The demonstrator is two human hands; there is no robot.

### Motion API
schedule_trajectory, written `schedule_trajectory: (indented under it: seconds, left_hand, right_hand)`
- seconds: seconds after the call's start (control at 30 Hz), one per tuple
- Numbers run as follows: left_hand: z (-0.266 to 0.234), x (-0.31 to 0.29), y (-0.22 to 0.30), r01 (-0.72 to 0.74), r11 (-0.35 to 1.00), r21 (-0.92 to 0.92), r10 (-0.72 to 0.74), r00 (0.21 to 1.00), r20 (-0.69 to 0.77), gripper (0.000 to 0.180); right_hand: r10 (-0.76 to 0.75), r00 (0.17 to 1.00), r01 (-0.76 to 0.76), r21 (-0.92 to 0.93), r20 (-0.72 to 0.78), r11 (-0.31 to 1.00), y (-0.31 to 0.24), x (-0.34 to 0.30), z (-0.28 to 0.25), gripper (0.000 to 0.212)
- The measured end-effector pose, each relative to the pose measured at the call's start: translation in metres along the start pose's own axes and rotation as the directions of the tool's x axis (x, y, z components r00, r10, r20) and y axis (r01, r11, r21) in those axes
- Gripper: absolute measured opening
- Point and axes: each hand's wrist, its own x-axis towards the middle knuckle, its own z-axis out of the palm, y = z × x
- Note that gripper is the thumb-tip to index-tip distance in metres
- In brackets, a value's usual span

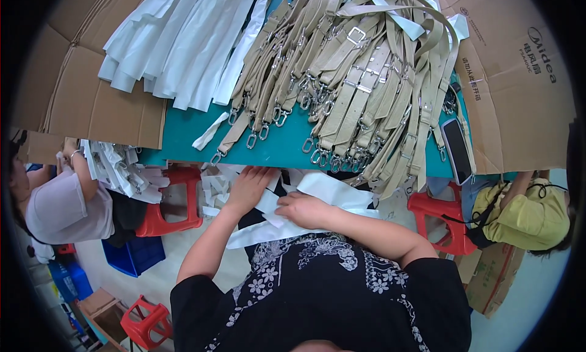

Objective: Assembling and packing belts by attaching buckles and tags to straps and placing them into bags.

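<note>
In my lap, just below the table edge, lie white paper strips and sheets (332,190). My left hand (249,190) rests beside them with its fingers stretched toward the table edge. Closed on a white paper strip (267,203), my right hand (302,208) points its fingers to the left; part of its grip is hidden. On the table ahead lies a thick pile of beige straps (366,83) with silver buckles and clasps. A loose twisted white paper piece (210,131) sits left of the straps.
White paper sheets (177,47) cover the table's far left. Cardboard (104,83) stands at both sides. A phone (456,149) lies at the right edge. Red stools (177,202) flank me, and two people (64,199) sit nearby. A blue crate (134,255) stands left.
</note>
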Motion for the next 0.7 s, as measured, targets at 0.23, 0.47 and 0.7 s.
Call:
schedule_trajectory:
  seconds: [0.23,0.47,0.7]
  left_hand:
    - [-0.002,-0.009,-0.019,0.306,0.941,-0.144,-0.268,0.934,0.238,0.043]
    - [-0.045,-0.104,-0.074,0.709,0.250,-0.659,-0.708,0.598,0.375,0.019]
    - [-0.285,-0.448,-0.126,0.855,0.488,-0.175,-0.681,0.247,-0.690,0.027]
  right_hand:
    - [0.189,0.964,-0.212,0.115,0.187,0.970,0.024,-0.014,-0.005,0.026]
    - [0.265,0.940,-0.295,0.120,0.214,0.948,0.035,-0.021,0.000,0.029]
    - [0.263,0.911,-0.296,0.059,0.318,0.953,0.031,-0.010,-0.003,0.030]
